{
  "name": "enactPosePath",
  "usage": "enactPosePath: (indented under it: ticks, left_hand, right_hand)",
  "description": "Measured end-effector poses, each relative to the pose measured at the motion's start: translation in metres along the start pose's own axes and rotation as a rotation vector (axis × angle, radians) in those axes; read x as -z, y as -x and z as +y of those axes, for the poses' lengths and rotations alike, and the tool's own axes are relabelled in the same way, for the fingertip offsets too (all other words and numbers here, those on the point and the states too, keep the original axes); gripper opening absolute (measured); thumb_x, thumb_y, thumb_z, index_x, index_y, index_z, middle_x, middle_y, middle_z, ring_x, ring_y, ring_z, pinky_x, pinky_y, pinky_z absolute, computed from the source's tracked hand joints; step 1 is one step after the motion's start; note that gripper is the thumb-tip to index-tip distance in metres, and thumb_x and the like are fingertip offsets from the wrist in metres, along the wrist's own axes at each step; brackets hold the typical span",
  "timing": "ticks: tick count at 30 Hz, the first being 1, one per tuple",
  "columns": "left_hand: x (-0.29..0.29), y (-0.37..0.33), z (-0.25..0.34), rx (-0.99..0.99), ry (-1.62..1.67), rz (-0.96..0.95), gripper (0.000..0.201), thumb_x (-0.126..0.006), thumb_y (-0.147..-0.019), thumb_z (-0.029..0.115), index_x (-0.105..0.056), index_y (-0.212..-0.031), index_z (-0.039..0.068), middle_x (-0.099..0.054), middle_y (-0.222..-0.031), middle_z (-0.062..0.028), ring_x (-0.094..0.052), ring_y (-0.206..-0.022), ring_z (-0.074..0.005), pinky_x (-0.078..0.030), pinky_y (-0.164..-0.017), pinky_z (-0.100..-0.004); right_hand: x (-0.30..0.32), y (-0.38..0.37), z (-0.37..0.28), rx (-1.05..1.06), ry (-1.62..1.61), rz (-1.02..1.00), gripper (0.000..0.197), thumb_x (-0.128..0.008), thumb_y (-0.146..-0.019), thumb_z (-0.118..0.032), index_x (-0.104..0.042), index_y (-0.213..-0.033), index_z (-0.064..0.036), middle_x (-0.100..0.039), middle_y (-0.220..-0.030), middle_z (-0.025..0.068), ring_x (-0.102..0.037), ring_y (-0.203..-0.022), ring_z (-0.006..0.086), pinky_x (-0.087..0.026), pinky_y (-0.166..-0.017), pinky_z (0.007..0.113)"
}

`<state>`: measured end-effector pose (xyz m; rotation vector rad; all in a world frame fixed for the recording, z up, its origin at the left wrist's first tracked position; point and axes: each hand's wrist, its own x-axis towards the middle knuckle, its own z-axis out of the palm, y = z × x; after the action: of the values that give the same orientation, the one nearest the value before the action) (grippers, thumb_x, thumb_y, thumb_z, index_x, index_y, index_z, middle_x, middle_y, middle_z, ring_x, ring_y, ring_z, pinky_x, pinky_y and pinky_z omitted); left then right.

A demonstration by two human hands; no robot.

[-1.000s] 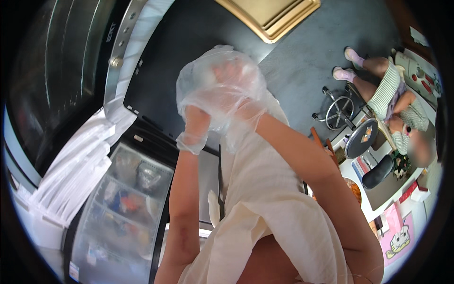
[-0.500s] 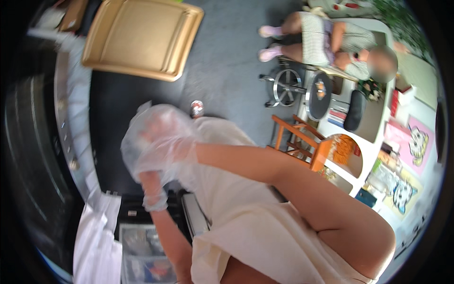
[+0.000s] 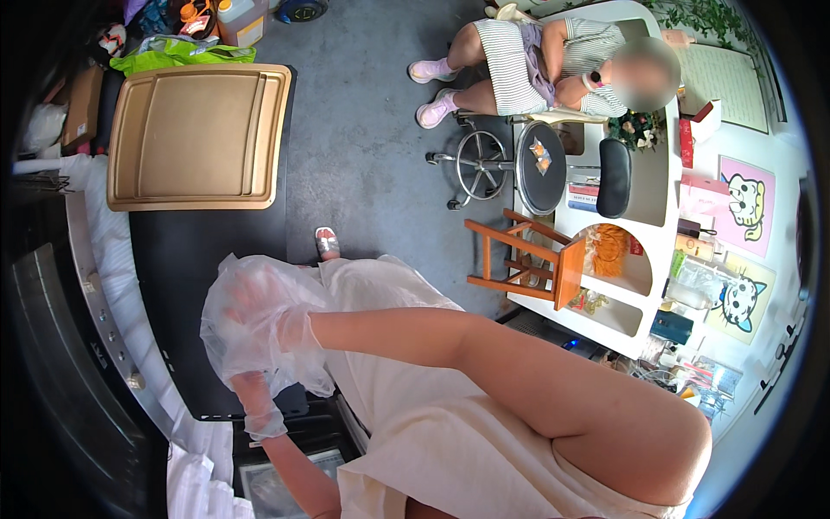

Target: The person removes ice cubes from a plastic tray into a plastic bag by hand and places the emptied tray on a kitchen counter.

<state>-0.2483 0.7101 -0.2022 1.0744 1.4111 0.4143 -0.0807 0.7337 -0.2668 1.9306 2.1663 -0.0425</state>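
Observation:
A clear, crumpled plastic bag (image 3: 229,333) is gathered between my two hands above a dark tabletop. My right hand (image 3: 259,298) is wrapped in thin clear plastic, its bent fingers showing faintly through the film as they close on the bag. Below it, my left hand (image 3: 252,394), in a clear glove bunched at the wrist, reaches up against the bag's near side; the folds cover its fingertips. What the bag contains, if anything, is too clouded to make out. A cream apron (image 3: 415,381) hangs right beside both hands.
A gold baking tray (image 3: 199,138) lies on the black table (image 3: 173,259). An oven (image 3: 69,346) stands at left. To the right are a wooden stool (image 3: 566,272), a wheeled round stool (image 3: 540,169), white shelving (image 3: 640,333) and a seated person (image 3: 588,65).
My view has shifted, so the tray and table sit lower and further left in the picture. My hands stay together at the bag, with its folds slightly rearranged.

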Motion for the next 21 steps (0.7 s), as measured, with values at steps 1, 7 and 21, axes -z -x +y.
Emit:
enactPosePath:
  ticks: [1,7,21]
  left_hand:
    - [0.0,0.004,-0.005,-0.018,0.019,0.009,0.045,-0.063,-0.086,0.023,-0.05,-0.122,-0.001,-0.055,-0.122,-0.0124,-0.054,-0.11,-0.0227,-0.043,-0.093,-0.0325]
    - [0.0,-0.004,0.015,-0.118,-0.027,-0.095,0.047,-0.064,-0.087,0.035,-0.056,-0.113,-0.002,-0.06,-0.112,-0.0112,-0.058,-0.103,-0.0232,-0.045,-0.088,-0.0337]
    - [-0.028,-0.02,0.014,-0.345,-0.303,-0.023,0.014,-0.055,-0.08,0.009,-0.068,-0.082,0.003,-0.068,-0.084,-0.0105,-0.062,-0.081,-0.0288,-0.046,-0.073,-0.0387]
  right_hand:
    - [0.032,0.002,0.017,0.029,-0.39,-0.032,0.051,-0.062,-0.07,-0.047,-0.051,-0.115,-0.0268,-0.037,-0.135,0.0108,-0.029,-0.13,0.0359,-0.024,-0.101,0.059]
    - [0.052,0.006,0.037,0.021,-0.803,-0.017,0.055,-0.064,-0.068,-0.049,-0.051,-0.115,-0.0249,-0.038,-0.135,0.0123,-0.03,-0.131,0.0369,-0.025,-0.103,0.058]
    - [0.081,0.001,0.069,-0.919,-3.011,-0.364,0.055,-0.052,-0.088,-0.043,-0.038,-0.134,-0.0163,-0.041,-0.135,0.0045,-0.033,-0.129,0.0288,-0.023,-0.111,0.045]
